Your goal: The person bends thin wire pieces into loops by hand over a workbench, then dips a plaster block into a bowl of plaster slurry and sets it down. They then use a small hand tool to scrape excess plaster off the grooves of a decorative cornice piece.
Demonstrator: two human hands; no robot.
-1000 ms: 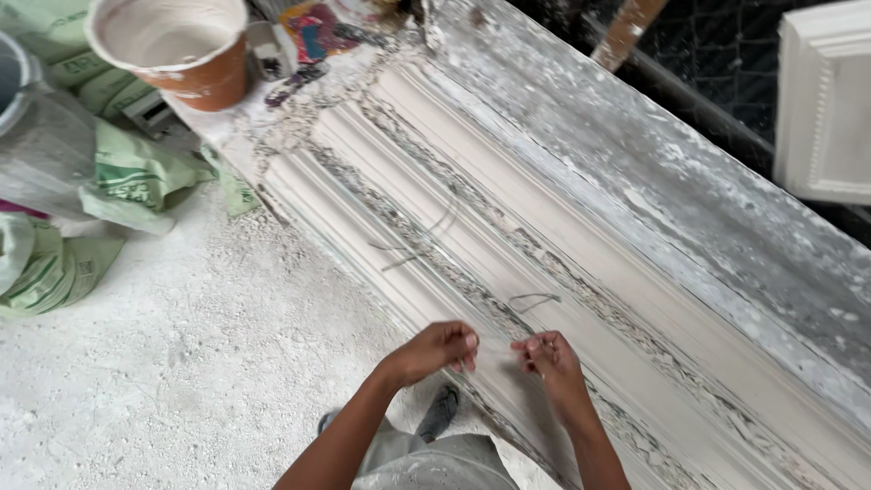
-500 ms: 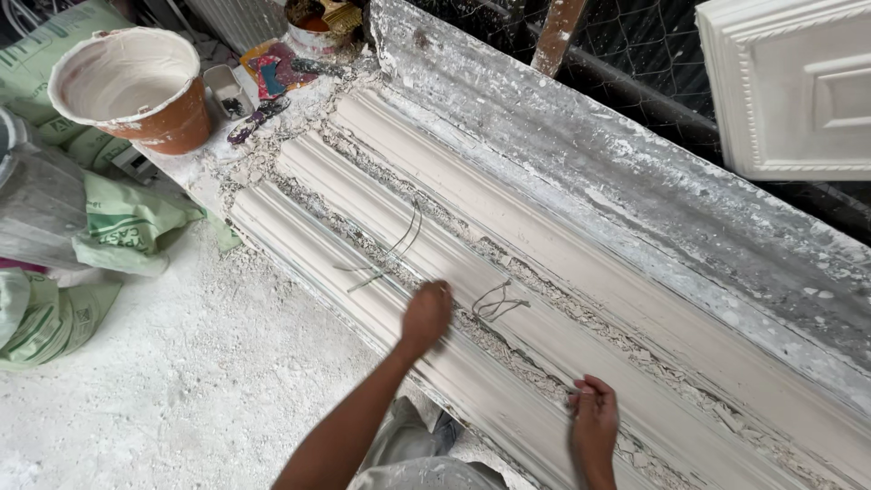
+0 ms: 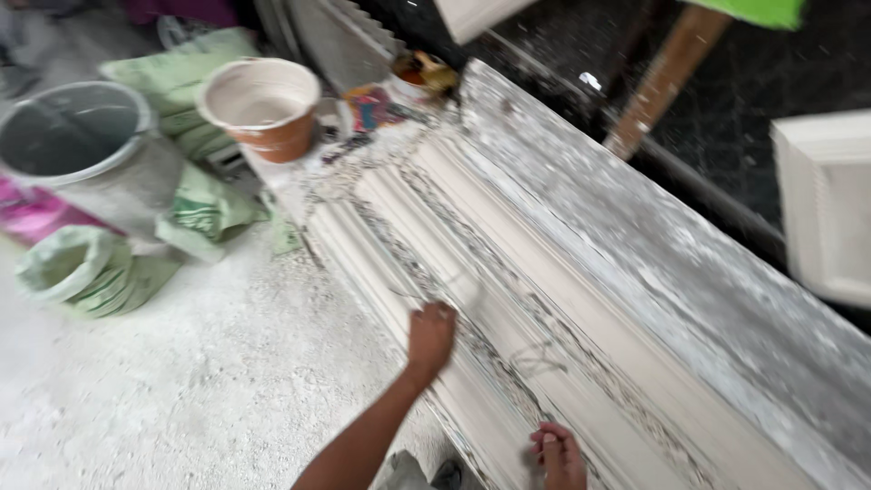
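Observation:
A long white plaster moulding with ridged profiles lies on a dusty bench and runs from the upper left to the lower right. My left hand rests as a closed fist on its near ridge. My right hand sits lower right at the frame's bottom edge, fingers curled against the moulding. A thin dark strand lies looped on the plaster between the two hands. The picture is blurred, so I cannot tell whether either hand pinches a strand.
An orange bucket coated in plaster stands at the moulding's far end. A grey bucket and green sacks sit on the white dusty floor at left. A white panel is at right, with a wooden post behind the bench.
The view has swung left and blurred. My left hand stayed on the near ridge. My right hand pulled away from it, down to the lower right, along the moulding.

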